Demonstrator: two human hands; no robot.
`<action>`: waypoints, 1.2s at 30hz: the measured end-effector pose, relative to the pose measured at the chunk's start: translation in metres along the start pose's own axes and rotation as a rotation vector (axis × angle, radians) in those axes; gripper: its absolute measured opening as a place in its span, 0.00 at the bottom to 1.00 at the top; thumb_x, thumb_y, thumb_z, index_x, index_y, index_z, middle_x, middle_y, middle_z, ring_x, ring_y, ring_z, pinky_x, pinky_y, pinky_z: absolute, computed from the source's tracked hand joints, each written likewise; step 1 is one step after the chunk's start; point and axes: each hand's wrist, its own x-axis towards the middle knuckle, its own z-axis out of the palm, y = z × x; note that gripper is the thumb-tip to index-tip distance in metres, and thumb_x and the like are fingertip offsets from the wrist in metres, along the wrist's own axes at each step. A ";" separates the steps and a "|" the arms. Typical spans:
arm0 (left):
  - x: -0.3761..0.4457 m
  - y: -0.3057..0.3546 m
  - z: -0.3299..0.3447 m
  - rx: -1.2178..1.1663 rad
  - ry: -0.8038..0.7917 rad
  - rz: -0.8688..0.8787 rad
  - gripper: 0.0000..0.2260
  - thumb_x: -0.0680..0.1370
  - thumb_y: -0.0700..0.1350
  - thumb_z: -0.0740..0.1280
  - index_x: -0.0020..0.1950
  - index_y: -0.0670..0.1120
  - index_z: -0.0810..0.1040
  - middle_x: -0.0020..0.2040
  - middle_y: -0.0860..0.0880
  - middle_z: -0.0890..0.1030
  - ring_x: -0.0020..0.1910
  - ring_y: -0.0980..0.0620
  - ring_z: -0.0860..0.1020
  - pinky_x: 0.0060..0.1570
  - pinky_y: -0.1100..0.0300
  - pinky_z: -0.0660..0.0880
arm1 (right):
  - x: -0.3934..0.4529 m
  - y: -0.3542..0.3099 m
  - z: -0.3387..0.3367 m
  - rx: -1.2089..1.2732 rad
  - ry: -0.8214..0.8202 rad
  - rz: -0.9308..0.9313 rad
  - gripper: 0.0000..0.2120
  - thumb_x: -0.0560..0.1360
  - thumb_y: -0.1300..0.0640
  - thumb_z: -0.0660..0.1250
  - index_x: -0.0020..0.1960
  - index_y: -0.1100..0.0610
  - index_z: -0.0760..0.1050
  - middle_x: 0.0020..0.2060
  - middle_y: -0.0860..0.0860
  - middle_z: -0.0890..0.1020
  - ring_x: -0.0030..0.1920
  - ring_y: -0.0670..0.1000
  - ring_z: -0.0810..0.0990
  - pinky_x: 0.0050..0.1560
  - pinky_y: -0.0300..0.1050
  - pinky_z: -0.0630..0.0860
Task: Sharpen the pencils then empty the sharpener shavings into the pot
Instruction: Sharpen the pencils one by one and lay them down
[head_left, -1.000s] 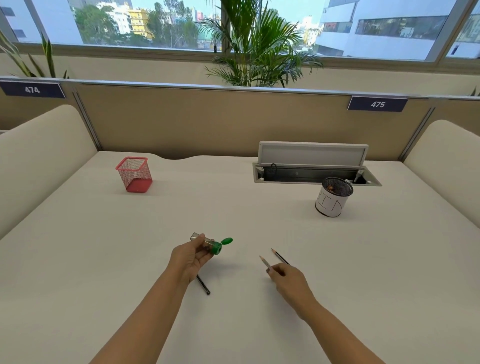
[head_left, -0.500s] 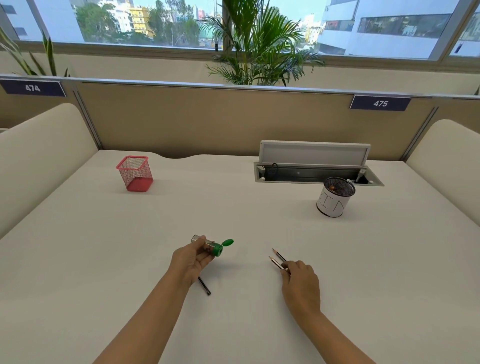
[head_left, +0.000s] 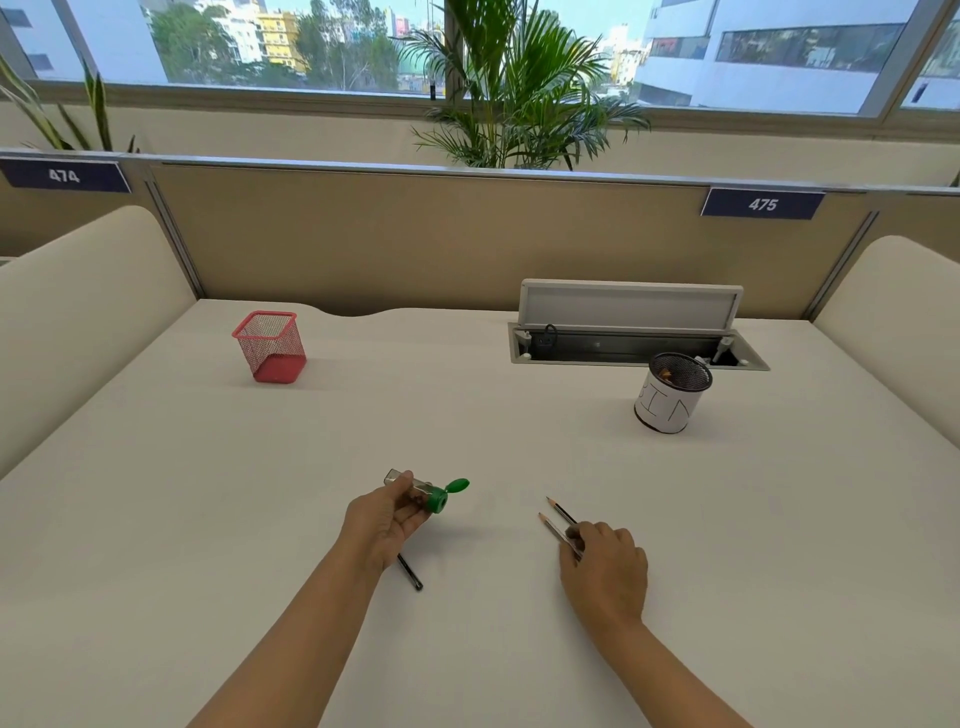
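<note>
My left hand (head_left: 384, 519) grips a sharpener (head_left: 423, 496) with a clear body and a green end; its small green lid (head_left: 458, 486) hangs open. A dark pencil (head_left: 411, 574) lies on the desk just under that wrist. My right hand (head_left: 605, 566) rests palm down at the right, fingers curled on the nearer of two pencils (head_left: 557, 527) that lie side by side, tips pointing away to the left. The far pencil (head_left: 560, 510) touches my fingertips. A black mesh pot (head_left: 670, 400) wrapped in white paper stands at the far right with shavings inside.
A red mesh pot (head_left: 270, 345) stands at the far left of the white desk (head_left: 467, 426). An open cable hatch (head_left: 634, 348) with a raised lid sits behind the white pot. Cream side panels and a tan partition enclose the desk.
My right hand lowered the pencil it held up and laid it beside the other pencil on the desk. My left hand stayed put with the sharpener.
</note>
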 end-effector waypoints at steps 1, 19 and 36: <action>0.000 0.000 0.000 0.001 -0.001 0.000 0.05 0.77 0.37 0.64 0.45 0.35 0.74 0.43 0.37 0.78 0.39 0.44 0.79 0.52 0.50 0.74 | -0.001 0.000 0.000 0.004 0.000 0.001 0.11 0.76 0.51 0.58 0.56 0.49 0.76 0.50 0.43 0.80 0.53 0.49 0.73 0.51 0.42 0.66; -0.007 0.014 -0.021 -0.059 0.041 0.011 0.05 0.78 0.37 0.63 0.43 0.36 0.73 0.42 0.37 0.78 0.28 0.45 0.82 0.53 0.48 0.73 | -0.028 -0.114 0.017 0.157 -0.342 -0.497 0.18 0.76 0.46 0.59 0.62 0.54 0.72 0.58 0.51 0.75 0.59 0.53 0.70 0.59 0.44 0.66; -0.008 0.013 -0.036 -0.093 0.070 -0.040 0.04 0.78 0.36 0.63 0.44 0.36 0.72 0.44 0.37 0.77 0.42 0.41 0.78 0.55 0.46 0.73 | -0.032 -0.090 0.006 0.260 -0.469 -0.124 0.04 0.77 0.62 0.52 0.46 0.56 0.65 0.42 0.52 0.75 0.41 0.53 0.71 0.39 0.44 0.65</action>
